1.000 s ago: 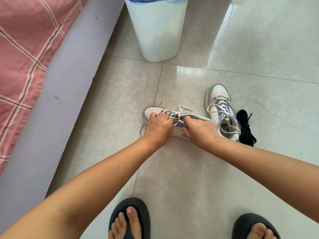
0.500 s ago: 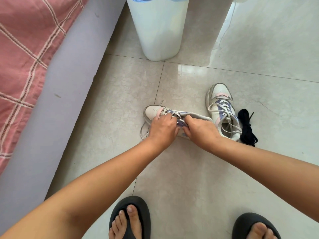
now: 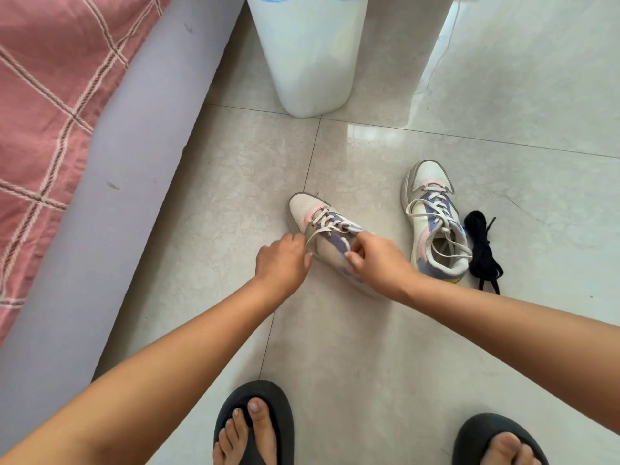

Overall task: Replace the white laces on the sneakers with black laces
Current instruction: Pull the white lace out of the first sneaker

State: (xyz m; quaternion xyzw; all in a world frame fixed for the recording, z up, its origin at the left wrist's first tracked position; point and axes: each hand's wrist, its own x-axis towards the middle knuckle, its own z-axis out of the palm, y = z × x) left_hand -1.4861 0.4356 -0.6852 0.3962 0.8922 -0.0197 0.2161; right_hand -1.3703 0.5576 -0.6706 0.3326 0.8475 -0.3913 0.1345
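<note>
Both hands on the near sneaker, unlacing.
Your left hand (image 3: 283,258) pinches a white lace (image 3: 313,234) pulled taut; your right hand (image 3: 375,260) grips the near sneaker (image 3: 322,223) at its tongue. Its toe points away and left, between your hands. The second sneaker (image 3: 432,216) and the black laces (image 3: 483,253) lie just right.

Both forearms are bare to the edge of view, with no sleeves, watch or rings showing on the left hand (image 3: 283,260) or the right hand (image 3: 377,263). Below the hands, each foot wears a dark, thick-soled thong sandal (image 3: 256,421), toes uncovered.
</note>
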